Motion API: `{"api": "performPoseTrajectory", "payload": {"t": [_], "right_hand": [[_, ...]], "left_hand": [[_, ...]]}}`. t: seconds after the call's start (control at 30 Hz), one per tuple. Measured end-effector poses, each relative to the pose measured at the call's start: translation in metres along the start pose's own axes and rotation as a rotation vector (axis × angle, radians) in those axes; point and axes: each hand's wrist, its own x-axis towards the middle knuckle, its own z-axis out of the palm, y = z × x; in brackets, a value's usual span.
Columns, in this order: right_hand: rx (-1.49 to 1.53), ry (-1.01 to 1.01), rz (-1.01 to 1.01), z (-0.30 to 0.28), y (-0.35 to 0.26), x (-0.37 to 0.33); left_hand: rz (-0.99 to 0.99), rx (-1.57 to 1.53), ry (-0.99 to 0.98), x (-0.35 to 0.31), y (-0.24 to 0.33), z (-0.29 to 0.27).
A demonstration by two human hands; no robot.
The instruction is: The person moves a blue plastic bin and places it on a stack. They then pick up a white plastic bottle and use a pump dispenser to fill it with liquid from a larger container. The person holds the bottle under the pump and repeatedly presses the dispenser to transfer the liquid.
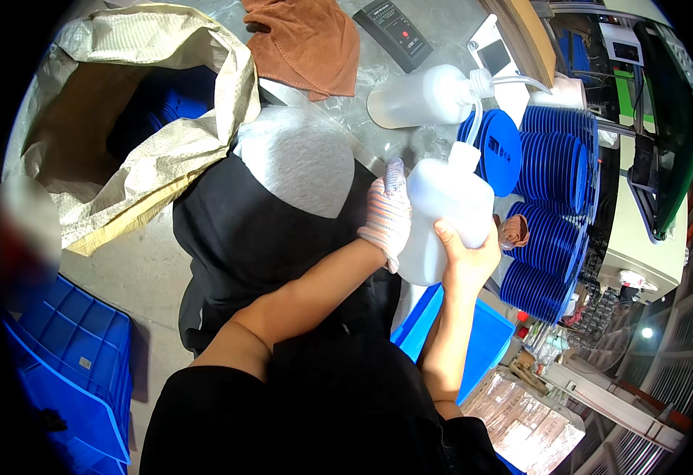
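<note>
A squat, translucent white wash bottle [429, 194] with a white cap and thin bent tube is tilted in front of me. My bare right hand [469, 257] grips its right side, thumb across the front. My left hand [387, 210], in a striped knit glove, is against its left side; the bottle partly hides its fingers. Just beyond stands a second wash bottle [421, 96] with cloudy contents and a curved tube. Bunched brown cloth [513, 232] shows beside my right hand. Blue round discs [499, 152] are behind the bottles.
A large woven sack [235, 79] with blue pieces inside stands open at left. Grey fabric [299, 158] lies ahead of me. A brown cloth [303, 47] and black handheld device [394, 33] lie on the grey tabletop. Blue crates [77, 348] stand lower left; stacked blue discs [552, 170] fill the right.
</note>
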Motion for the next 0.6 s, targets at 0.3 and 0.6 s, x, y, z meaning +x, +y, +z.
{"api": "performPoseTrajectory", "payload": {"t": [0.3, 0.6], "right_hand": [[0.004, -0.004, 0.004, 0.001, 0.0, 0.001], [0.01, -0.008, 0.001, 0.002, -0.002, 0.002]], "left_hand": [[0.064, -0.01, 0.032, 0.001, -0.002, 0.002], [0.076, 0.11, 0.014, 0.009, -0.009, -0.005]]}}
